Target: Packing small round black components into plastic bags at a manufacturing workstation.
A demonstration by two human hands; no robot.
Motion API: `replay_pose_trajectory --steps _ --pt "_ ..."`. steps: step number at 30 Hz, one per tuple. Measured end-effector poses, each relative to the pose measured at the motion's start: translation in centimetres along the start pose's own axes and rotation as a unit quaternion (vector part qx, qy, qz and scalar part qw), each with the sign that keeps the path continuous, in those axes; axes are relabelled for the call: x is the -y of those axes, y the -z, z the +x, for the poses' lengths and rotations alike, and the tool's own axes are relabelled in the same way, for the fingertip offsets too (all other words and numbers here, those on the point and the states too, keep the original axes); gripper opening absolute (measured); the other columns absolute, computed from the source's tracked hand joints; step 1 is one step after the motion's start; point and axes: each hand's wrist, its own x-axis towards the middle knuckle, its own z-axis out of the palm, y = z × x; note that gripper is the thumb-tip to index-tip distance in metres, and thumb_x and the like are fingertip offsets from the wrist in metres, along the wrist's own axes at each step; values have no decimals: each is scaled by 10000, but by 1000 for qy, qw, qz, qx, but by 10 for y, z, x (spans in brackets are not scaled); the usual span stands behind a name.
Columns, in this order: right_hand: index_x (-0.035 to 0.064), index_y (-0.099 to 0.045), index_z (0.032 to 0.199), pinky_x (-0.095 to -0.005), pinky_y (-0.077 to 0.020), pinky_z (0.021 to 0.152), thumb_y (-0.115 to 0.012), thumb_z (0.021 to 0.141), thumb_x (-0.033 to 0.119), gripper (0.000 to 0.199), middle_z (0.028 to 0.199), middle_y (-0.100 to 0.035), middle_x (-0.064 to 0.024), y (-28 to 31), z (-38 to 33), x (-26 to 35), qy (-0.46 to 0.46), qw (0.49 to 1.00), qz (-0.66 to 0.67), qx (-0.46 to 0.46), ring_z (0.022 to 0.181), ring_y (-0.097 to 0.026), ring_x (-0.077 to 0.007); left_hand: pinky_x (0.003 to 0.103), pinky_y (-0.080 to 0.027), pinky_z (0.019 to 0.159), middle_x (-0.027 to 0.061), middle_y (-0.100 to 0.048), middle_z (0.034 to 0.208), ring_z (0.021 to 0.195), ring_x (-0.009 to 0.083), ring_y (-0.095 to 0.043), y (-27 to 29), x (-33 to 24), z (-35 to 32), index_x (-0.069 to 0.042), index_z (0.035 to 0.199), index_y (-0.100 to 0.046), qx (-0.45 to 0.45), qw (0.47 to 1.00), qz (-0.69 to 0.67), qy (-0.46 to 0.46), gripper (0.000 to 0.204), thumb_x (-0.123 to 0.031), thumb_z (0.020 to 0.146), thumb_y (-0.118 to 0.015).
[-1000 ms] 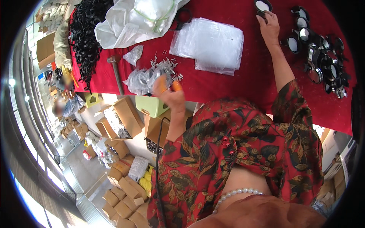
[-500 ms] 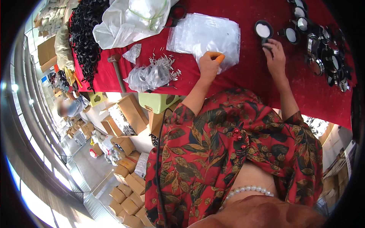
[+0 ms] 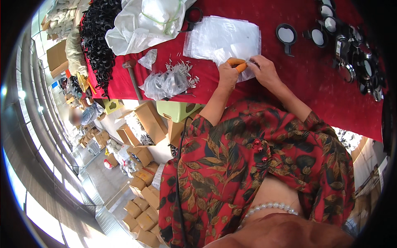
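Note:
My left hand [image 3: 228, 73], with an orange cover on one fingertip, and my right hand [image 3: 265, 69] meet fingertip to fingertip at the near edge of a stack of clear plastic bags [image 3: 221, 36] on the red table [image 3: 314, 78]. Both pinch the corner of one clear bag between them. A heap of small metal pins lying on crumpled clear plastic [image 3: 169, 80] sits just left of my left hand. A round black-framed mirror [image 3: 286, 34] lies beyond my right hand.
More black-framed round mirrors [image 3: 355, 53] are piled at the right. A white plastic sack [image 3: 144, 20], a heap of black rings [image 3: 99, 37] and a hammer [image 3: 132, 78] lie at the left. Cardboard boxes [image 3: 144, 120] and a green stool [image 3: 178, 109] stand on the floor below.
My left hand left the pin heap and moved right to the bag stack. My right hand drew back from the round mirror, and both hands now meet at a bag's corner.

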Motion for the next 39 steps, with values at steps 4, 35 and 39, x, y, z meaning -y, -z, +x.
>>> replay_pose_trajectory --steps 4,35,39 --pt "-34 -627 869 -428 -494 692 -630 845 155 191 795 -632 -220 -6 8 -4 -59 998 -38 -2 770 -630 -397 213 -471 685 23 -666 822 745 93 -592 7 1 0 1 885 -700 2 1000 -1 -13 137 10 757 -748" --pt "26 -480 1310 -344 -517 745 -705 829 148 545 973 -652 -149 62 0 -25 -68 965 -61 -245 819 -640 -224 225 -483 685 51 -652 864 740 120 -589 11 -8 7 12 950 -654 9 989 -129 72 160 20 797 -701" --pt "40 -518 1253 -397 -511 802 -682 845 165 457 1021 -650 -184 62 2 -41 8 960 -160 -228 906 -647 -329 205 -461 682 37 -652 861 749 98 -571 11 -5 11 15 944 -665 1 999 -24 27 165 -7 788 -716"
